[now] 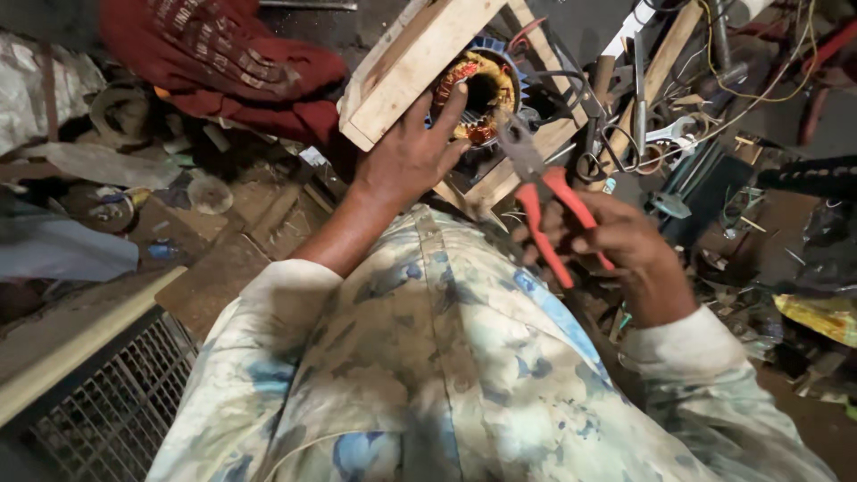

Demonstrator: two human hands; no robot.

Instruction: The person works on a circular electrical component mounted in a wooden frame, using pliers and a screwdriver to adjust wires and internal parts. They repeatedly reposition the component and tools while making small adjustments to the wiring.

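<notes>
A round motor stator (482, 89) with copper windings and a blue rim lies in a wooden frame (415, 62) at the top middle. My left hand (411, 156) rests on its near edge, with one finger reaching up along the windings. My right hand (616, 236) grips the red handles of a pair of pliers (536, 192). The pliers' grey jaws point up and left toward the stator's lower right rim. My patterned shirt fills the lower half of the view.
A dark red cloth (232, 62) lies at the top left. Spanners, wires and other metal tools (652, 125) are heaped at the top right. A metal grille (116, 411) sits at the bottom left, beside a pale plank (80, 344).
</notes>
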